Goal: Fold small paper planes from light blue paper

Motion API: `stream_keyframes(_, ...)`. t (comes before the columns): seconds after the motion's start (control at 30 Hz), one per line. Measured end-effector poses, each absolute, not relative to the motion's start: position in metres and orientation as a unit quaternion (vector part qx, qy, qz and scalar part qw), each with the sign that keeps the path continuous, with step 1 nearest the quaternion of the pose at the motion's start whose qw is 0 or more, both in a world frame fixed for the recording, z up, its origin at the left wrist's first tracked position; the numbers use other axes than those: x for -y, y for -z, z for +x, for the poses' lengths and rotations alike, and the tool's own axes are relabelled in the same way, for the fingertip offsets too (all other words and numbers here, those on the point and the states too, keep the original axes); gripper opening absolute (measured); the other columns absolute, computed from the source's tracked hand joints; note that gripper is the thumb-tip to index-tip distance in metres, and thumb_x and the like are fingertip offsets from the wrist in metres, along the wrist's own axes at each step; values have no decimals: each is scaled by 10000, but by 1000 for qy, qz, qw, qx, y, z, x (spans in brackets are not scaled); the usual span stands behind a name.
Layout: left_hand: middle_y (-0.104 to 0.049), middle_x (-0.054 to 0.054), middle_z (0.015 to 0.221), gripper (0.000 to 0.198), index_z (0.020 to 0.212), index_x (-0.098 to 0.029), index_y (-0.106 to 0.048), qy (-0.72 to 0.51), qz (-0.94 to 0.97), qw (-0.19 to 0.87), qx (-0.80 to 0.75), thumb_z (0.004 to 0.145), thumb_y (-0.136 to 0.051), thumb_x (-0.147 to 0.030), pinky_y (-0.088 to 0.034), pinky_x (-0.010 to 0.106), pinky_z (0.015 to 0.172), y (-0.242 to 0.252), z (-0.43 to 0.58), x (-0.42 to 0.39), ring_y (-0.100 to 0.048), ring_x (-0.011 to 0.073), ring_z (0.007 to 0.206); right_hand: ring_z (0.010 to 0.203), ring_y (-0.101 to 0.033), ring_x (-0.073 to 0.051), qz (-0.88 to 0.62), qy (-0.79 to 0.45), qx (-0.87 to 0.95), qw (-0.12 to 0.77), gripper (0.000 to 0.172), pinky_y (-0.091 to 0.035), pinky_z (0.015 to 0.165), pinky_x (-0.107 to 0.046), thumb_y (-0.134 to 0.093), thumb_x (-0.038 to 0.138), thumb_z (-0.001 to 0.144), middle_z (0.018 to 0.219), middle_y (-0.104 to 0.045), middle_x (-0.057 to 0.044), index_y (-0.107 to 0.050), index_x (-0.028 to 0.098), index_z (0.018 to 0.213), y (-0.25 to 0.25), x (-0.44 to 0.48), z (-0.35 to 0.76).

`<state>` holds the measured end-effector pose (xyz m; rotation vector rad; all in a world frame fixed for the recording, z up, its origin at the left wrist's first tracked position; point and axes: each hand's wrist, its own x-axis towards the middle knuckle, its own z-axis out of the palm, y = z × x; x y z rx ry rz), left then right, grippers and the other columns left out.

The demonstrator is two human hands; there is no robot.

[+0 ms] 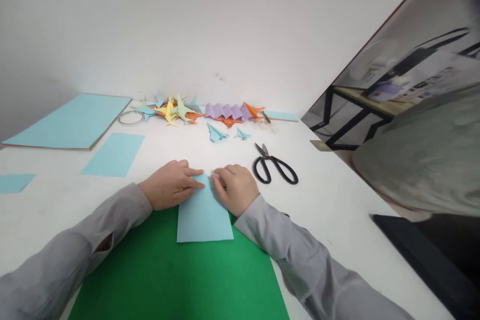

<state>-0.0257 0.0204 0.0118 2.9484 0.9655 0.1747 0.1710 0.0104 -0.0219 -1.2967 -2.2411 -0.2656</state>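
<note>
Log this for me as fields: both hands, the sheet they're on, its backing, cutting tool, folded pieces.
Left hand: fingertips on the far end of the light-blue rectangular paper sheet
Right hand: curled at that end, right side
Backing: flat green sheet, under the paper's near end
Cutting tool: black-handled metal scissors, blades parted
Folded pieces: multicoloured folded-paper pieces, beyond the hands

Head camera looks forward and down, near above the white table (337, 200)

Grey-sleeved forearms (116, 212) angled inward, left hand (170, 186) palm down, two fingers (195, 184) spread and pointing right, right hand (237, 187) curled opposite.
</note>
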Motion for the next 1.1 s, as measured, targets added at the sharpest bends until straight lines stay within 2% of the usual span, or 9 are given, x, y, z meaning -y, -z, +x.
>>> stream_keyframes(0.13,-584,27,1134,309,1065,-239,-575,-49,944,-42,-325,844,-362,-207,-345,332,662,-14,-15,-12,-488,191,798,759,-468,-198,-459,24,856,235,212,-340,678,-306,-493,300,789,811,-553,-92,-636,148,827,25,-15,167)
stream_keyframes(0.23,-621,101,893,321,1072,-119,-547,-48,931,-110,-345,845,-352,-235,-331,361,672,-15,-4,-3,-493,218,780,791,-454,-212,-466,12,856,223,205,-343,699,-317,-475,261,791,845,-546,-99,-624,140,863,24,-13,166)
stream_keyframes(0.33,-603,117,902,367,1090,-93,-531,-46,926,-129,-352,849,-341,-296,-327,380,688,-11,3,3,-490,237,804,810,-453,-217,-474,5,852,223,215,-345,710,-322,-468,199,777,861,-547,-103,-606,131,928,23,-12,165)
stream_keyframes(0.47,-582,120,921,455,1110,-83,-523,-55,915,-120,-381,827,-361,-401,-336,390,692,-5,7,6,-482,251,814,803,-457,-204,-475,-6,850,229,206,-347,714,-317,-438,155,787,850,-549,-96,-619,139,883,23,-13,165)
stream_keyframes(0.67,-574,104,858,340,981,-102,-588,-80,903,-93,-412,795,-417,-330,-368,404,706,-5,11,5,-480,254,822,814,-450,-201,-478,-21,846,234,169,-344,726,-322,-512,249,773,870,-537,-77,-614,157,872,25,-13,166)
stream_keyframes(0.8,-584,75,971,262,962,-174,-596,-139,886,-27,-441,813,-389,-233,-402,390,723,4,3,-2,-498,231,861,825,-449,-200,-483,-42,845,224,207,-343,735,-327,-544,299,764,892,-525,-75,-602,157,904,23,-12,166)
stream_keyframes(0.9,-561,96,1058,292,947,-141,-597,-240,854,18,-461,792,-351,-106,-408,362,832,14,-8,-11,-497,205,967,845,-449,-208,-500,-58,836,217,251,-341,736,-335,-574,331,745,908,-526,-75,-590,162,929,19,-13,163)
stream_keyframes(0.97,-568,104,1021,239,924,-130,-598,-304,810,30,-500,788,-403,-152,-409,364,860,20,-14,-16,-503,209,978,857,-450,-213,-514,-72,828,213,254,-340,736,-340,-598,343,725,912,-529,-72,-589,167,908,17,-14,159)
stream_keyframes(1.1,-581,121,983,231,857,-130,-611,-298,779,19,-551,675,-590,-271,-406,437,850,26,-21,-21,-511,267,961,840,-461,-204,-546,-131,798,219,215,-350,722,-329,-665,341,664,875,-537,-60,-600,168,774,13,-20,151)
